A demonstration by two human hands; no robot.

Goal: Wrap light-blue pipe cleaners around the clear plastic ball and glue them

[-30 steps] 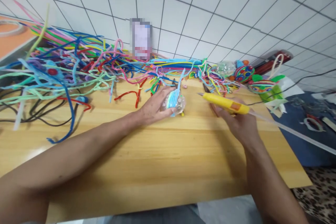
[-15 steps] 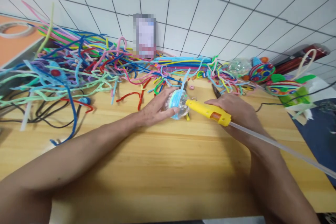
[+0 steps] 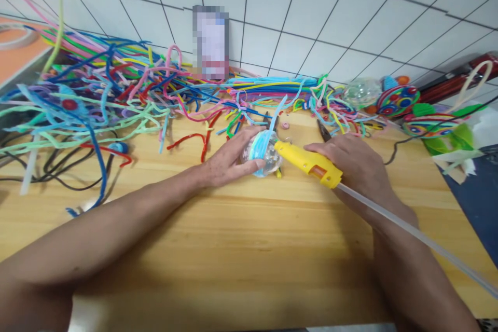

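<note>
My left hand is closed around a clear plastic ball resting near the table's middle. Bands of light blue and yellow-green pipe cleaner lie across the ball, and one blue end sticks up from it. In my right hand is a yellow hot glue gun. Its nozzle points left, at the right side of the ball; whether it touches cannot be made out. A long translucent glue stick runs out of the gun's back toward the lower right.
A tangled heap of colourful pipe cleaners covers the back left, above black cables. A blurred phone leans on the tiled wall. Pliers lie behind my right hand. Decorated balls and another clear ball stand back right.
The view has shifted slightly. The glue gun's nozzle has drawn a little away from the bands on the ball. My left hand still holds the ball in much the same place.
</note>
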